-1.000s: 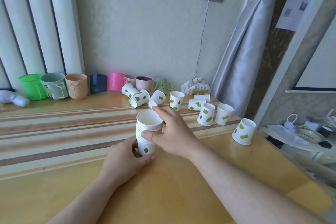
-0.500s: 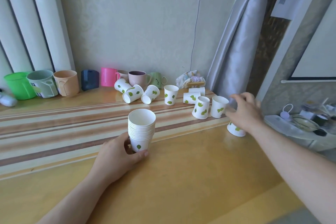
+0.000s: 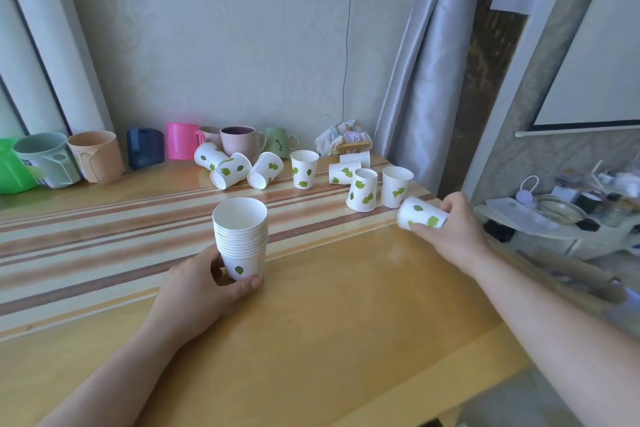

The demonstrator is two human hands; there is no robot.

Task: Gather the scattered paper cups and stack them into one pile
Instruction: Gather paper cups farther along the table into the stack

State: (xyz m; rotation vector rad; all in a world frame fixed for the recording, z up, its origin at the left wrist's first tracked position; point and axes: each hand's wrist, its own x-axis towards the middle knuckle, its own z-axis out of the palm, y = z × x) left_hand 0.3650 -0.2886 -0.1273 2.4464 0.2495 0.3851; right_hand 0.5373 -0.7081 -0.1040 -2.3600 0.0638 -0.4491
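A stack of white paper cups with green leaf prints [image 3: 240, 239] stands upright on the wooden table [image 3: 329, 322], and my left hand [image 3: 204, 288] grips its base. My right hand [image 3: 453, 229] holds a single paper cup [image 3: 420, 217] tilted on its side above the table's right edge, its mouth pointing left. Several loose cups remain at the back: three lying on their sides [image 3: 239, 168], one upright [image 3: 304, 169], two lying by the wall [image 3: 348, 168], one upside down [image 3: 363, 189] and one upright [image 3: 396, 185].
A row of coloured plastic mugs [image 3: 145, 149] lines the wall at the back left. A crumpled packet [image 3: 343, 140] sits at the back right by the grey curtain [image 3: 426, 80]. A cluttered low shelf [image 3: 561, 218] lies beyond the table's right edge.
My right hand left the stack, reached to the table's right edge, took hold of the lone cup there and lifted it onto its side. My left hand stayed on the stack.
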